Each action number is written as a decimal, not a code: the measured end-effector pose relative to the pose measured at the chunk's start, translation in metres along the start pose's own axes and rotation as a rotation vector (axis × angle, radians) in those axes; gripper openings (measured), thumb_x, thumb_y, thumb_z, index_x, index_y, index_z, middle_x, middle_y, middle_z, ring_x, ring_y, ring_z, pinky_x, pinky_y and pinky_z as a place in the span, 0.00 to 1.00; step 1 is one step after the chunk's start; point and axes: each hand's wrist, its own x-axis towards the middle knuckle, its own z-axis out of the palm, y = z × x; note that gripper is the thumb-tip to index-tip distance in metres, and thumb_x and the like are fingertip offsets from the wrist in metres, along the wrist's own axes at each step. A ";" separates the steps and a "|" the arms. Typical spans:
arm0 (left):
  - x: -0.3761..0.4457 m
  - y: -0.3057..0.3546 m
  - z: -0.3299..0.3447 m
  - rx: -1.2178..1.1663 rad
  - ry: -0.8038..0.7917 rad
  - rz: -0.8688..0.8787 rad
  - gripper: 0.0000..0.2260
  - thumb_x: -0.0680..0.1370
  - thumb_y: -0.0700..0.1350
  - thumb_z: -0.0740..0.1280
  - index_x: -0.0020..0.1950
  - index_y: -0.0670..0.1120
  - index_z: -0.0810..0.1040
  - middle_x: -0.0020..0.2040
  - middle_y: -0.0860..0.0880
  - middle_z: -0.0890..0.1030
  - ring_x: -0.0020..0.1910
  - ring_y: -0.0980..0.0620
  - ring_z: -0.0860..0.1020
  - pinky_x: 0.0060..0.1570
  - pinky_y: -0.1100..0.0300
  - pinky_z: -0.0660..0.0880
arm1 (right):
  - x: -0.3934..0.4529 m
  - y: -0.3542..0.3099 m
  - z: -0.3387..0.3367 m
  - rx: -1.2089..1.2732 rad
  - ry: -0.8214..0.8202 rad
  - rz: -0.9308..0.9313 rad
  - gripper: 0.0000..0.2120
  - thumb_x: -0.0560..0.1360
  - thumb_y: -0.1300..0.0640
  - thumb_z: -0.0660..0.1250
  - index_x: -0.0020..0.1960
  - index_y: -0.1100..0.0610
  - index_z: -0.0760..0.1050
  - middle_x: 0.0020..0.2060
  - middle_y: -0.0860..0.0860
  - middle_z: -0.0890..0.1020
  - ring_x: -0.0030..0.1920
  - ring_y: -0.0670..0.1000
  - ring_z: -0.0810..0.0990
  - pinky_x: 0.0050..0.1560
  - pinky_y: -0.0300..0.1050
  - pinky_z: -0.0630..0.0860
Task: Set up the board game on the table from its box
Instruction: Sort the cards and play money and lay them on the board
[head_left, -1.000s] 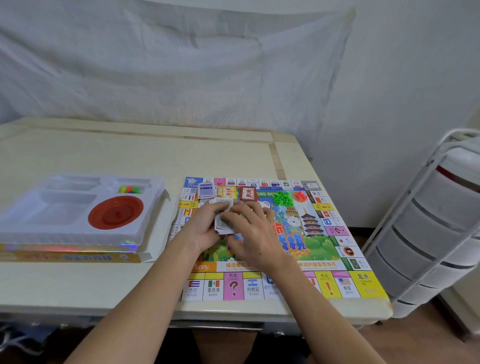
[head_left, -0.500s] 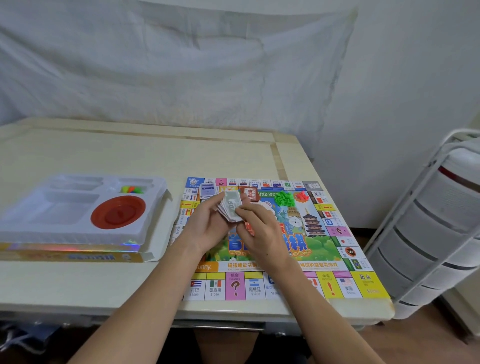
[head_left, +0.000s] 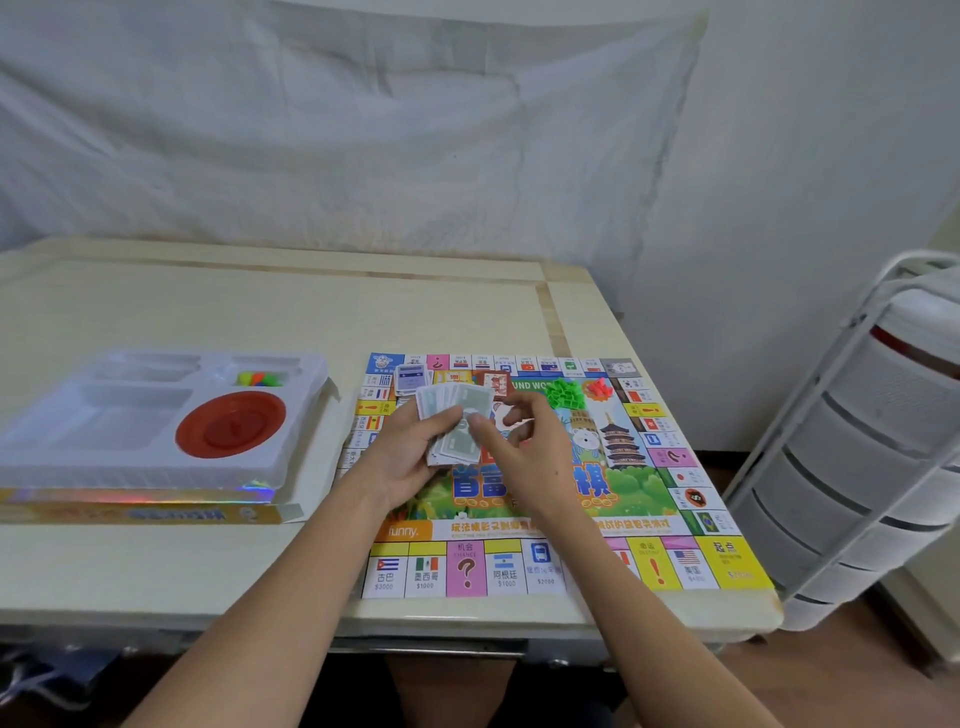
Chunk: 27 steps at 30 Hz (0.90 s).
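The paper notes (head_left: 460, 410) have fanned wider over the board (head_left: 649, 499). The left hand (head_left: 410, 460) grips them from 9 o'clock; the right hand (head_left: 527, 460) pinches 1 note from 3 o'clock.

The colourful game board (head_left: 566, 499) lay flat at lower centre, fanned paper notes (head_left: 457, 415) held above it, open box (head_left: 140, 512) at left.

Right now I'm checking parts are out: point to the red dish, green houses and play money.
red dish (head_left: 231, 424), head view, its centre.
green houses (head_left: 565, 395), head view, pile's middle.
play money (head_left: 477, 399), head view, top note's upper end.
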 end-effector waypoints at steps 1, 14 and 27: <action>0.001 -0.002 0.000 0.027 0.004 0.007 0.15 0.78 0.36 0.66 0.65 0.40 0.75 0.55 0.40 0.84 0.48 0.45 0.84 0.41 0.54 0.82 | 0.002 -0.002 0.000 0.056 -0.028 0.047 0.18 0.70 0.46 0.75 0.55 0.51 0.74 0.43 0.51 0.78 0.33 0.42 0.73 0.33 0.35 0.75; 0.004 -0.003 -0.001 0.004 0.044 0.045 0.14 0.78 0.30 0.64 0.60 0.43 0.77 0.51 0.42 0.84 0.46 0.45 0.84 0.37 0.53 0.82 | 0.017 0.008 -0.009 0.226 -0.009 0.156 0.08 0.74 0.61 0.71 0.53 0.57 0.81 0.43 0.52 0.86 0.44 0.52 0.85 0.47 0.54 0.83; 0.006 -0.002 -0.007 -0.049 0.003 0.010 0.16 0.80 0.33 0.60 0.66 0.42 0.74 0.60 0.38 0.81 0.59 0.38 0.80 0.56 0.41 0.78 | 0.018 0.001 -0.011 0.200 -0.041 0.209 0.06 0.75 0.63 0.69 0.50 0.56 0.81 0.43 0.55 0.85 0.43 0.55 0.85 0.40 0.49 0.83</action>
